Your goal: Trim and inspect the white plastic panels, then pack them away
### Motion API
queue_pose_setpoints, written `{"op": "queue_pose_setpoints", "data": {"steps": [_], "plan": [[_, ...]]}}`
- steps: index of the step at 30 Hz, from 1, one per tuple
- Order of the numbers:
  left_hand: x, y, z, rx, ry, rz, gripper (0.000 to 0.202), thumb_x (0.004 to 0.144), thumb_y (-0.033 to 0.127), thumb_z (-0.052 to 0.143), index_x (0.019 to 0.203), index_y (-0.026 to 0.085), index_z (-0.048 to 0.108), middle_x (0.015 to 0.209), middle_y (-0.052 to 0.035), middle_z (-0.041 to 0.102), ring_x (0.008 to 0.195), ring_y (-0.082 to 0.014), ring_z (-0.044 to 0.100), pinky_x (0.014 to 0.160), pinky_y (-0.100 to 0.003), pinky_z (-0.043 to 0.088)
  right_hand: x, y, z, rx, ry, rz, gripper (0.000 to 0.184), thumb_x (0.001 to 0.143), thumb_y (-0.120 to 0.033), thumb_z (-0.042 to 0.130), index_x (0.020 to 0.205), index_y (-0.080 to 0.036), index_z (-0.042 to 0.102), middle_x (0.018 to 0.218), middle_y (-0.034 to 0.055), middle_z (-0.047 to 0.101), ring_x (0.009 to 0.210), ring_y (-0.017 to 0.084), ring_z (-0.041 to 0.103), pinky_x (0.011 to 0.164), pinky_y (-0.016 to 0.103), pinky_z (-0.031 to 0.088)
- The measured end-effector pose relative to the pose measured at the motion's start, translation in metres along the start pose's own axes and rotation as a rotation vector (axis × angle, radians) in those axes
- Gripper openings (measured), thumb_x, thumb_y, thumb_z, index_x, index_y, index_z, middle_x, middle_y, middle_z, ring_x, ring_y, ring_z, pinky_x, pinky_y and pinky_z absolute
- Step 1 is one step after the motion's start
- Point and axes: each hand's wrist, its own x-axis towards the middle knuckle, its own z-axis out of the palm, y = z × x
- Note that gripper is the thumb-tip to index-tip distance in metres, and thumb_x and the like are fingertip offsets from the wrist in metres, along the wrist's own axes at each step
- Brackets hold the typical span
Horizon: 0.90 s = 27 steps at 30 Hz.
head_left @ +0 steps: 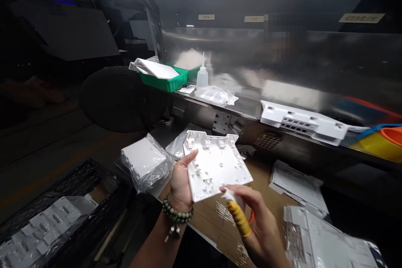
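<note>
My left hand [182,182] grips a white plastic housing panel [216,165] by its left edge, thumb on top. The panel's inner face is up, showing clips and small posts, and it is tilted above the bench. At its lower right edge is my right hand [251,213], with yellow wrapping [238,217] round the thumb. Its thumb and fingers pinch a small crumpled white piece [229,195], cloth-like, close to the panel's edge. A bit of red shows behind the thumb; what it is I cannot tell.
Bagged white panels [146,159] lie left of my hands; more panels [298,188] lie right. A black crate [103,171] holds several white parts. On the shelf stand a green bin [169,83], a squeeze bottle [202,77] and a slotted white part [301,123]. Cardboard [207,230] covers the bench.
</note>
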Motion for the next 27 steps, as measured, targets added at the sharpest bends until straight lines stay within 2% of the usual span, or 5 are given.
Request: {"op": "queue_pose_setpoints", "data": {"steps": [3,6,10,21,27], "plan": [[0.0,-0.006,0.006,-0.067,-0.01,-0.058,0.055,0.093,0.04,0.045,0.135,0.007,0.06,0.124,-0.0199,0.073,0.116,-0.0387,0.069,0.109,-0.061,0.045,0.017,-0.021,0.013,-0.053,-0.058,-0.181,0.028,0.094,-0.013,0.062,0.117,-0.027,0.064,0.106,0.0076,0.074,0.098,0.022,0.07,0.083,0.034,0.06],[-0.003,-0.007,0.01,-0.136,0.062,-0.14,0.057,0.091,0.041,0.049,0.134,0.005,0.059,0.123,-0.0211,0.073,0.115,-0.0391,0.069,0.109,-0.06,0.046,0.024,-0.032,0.027,-0.09,-0.085,-0.225,0.027,0.093,-0.012,0.065,0.115,-0.026,0.065,0.097,0.0065,0.072,0.085,0.02,0.068,0.071,0.032,0.059],[-0.006,-0.003,0.005,-0.214,0.18,-0.181,0.06,0.091,0.043,0.054,0.137,0.006,0.056,0.124,-0.021,0.073,0.113,-0.0387,0.07,0.108,-0.059,0.047,0.018,-0.027,0.03,-0.149,-0.111,-0.27,0.025,0.092,-0.009,0.064,0.112,-0.024,0.066,0.092,0.0059,0.07,0.079,0.019,0.066,0.066,0.03,0.056],[-0.012,0.0,0.007,-0.268,0.325,0.002,0.057,0.09,0.02,0.06,0.146,0.013,0.05,0.124,-0.0165,0.074,0.107,-0.0348,0.073,0.106,-0.054,0.05,0.016,-0.028,0.045,-0.078,-0.091,-0.203,0.017,0.093,-0.013,0.065,0.107,-0.022,0.068,0.091,0.0055,0.069,0.079,0.017,0.064,0.067,0.028,0.053],[-0.012,0.0,0.004,-0.329,0.311,-0.013,0.057,0.093,0.019,0.055,0.149,0.012,0.047,0.124,-0.0181,0.074,0.107,-0.036,0.073,0.107,-0.056,0.049,0.013,-0.025,0.04,-0.082,-0.072,-0.144,0.014,0.091,-0.012,0.067,0.102,-0.021,0.069,0.09,0.005,0.068,0.08,0.016,0.065,0.068,0.026,0.053]]}}
